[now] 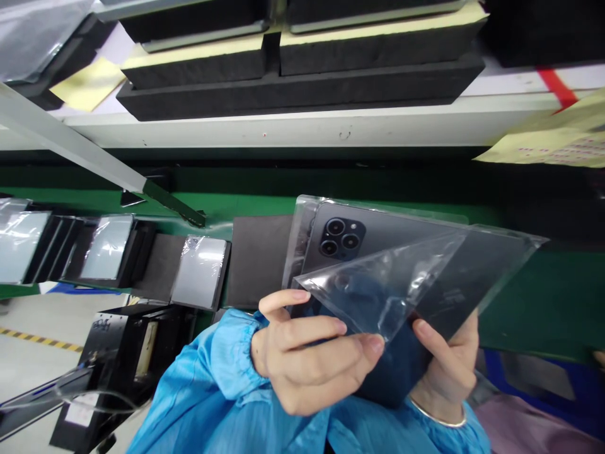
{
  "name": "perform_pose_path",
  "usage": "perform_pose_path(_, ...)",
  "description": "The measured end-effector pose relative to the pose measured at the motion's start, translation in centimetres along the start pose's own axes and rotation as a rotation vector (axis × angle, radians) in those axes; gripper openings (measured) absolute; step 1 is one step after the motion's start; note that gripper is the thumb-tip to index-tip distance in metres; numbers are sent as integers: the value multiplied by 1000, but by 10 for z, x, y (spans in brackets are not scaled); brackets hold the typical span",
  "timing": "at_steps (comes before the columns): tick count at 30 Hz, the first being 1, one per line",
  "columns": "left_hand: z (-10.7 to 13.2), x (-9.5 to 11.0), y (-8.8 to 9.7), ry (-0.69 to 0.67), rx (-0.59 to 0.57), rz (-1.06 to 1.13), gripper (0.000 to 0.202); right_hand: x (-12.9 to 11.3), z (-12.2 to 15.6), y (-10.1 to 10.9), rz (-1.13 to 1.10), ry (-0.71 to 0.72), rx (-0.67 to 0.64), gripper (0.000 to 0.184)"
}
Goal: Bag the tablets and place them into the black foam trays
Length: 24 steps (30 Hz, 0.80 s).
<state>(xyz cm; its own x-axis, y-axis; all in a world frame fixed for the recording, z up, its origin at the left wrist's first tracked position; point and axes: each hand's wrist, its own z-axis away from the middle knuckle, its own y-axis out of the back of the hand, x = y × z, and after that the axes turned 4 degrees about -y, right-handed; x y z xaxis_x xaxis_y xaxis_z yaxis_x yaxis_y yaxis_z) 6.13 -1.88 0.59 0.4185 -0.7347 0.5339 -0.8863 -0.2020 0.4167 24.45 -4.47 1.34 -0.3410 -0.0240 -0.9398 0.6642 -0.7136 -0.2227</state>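
Note:
A dark grey-blue tablet (pixel 399 222) with a camera cluster at its upper left is tilted in front of me, its back facing up. Clear plastic film (pixel 378 271) covers it, reaching past its edges, and is folded back diagonally across it. My left hand (pixel 319 359) is closed, pinching a corner of this film between thumb and finger over the tablet's lower part. Along the lower right edge, my right hand (pixel 449 359) grips the tablet, thumb on top and fingers mostly hidden underneath.
On the green bench to the left, a film-covered tablet (pixel 198 271) and others lie on black foam pads (pixel 259 258). A white shelf (pixel 293 133) bearing black foam blocks (pixel 302 91) crosses above. A slanted white post (pixel 80 145) stands at left. A yellow paper (pixel 548 146) hangs at right.

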Motion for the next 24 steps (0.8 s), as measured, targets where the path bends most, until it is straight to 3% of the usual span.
perform_pose_path(2,-12,1,2,-71,42,-57,44,3,-1,2,-6,7,0,68)
perform_pose_path(5,-36,-7,14,-48,100,-152,51,10,-5,7,-18,58,-1,57)
perform_pose_path(8,-55,-21,28,64,131,-141,72,20,-9,16,30,165,-9,43)
perform_pose_path(11,-56,-34,35,308,48,130,94,27,-12,26,74,266,-64,37)
perform_pose_path(12,-52,-38,36,398,-26,248,91,28,-13,28,96,315,-117,33)
perform_pose_path(14,-42,-46,37,536,-231,441,66,28,-18,30,161,414,-264,23)
perform_pose_path(16,-32,-56,38,585,-381,525,45,25,-24,27,217,467,-397,18)
perform_pose_path(18,-26,-65,40,564,-422,594,39,20,-31,20,219,470,-511,14)
perform_pose_path(22,-23,-75,43,428,-387,833,31,10,-39,5,115,487,-780,15)
perform_pose_path(24,-23,-76,44,391,-391,860,31,9,-40,4,93,489,-833,17)
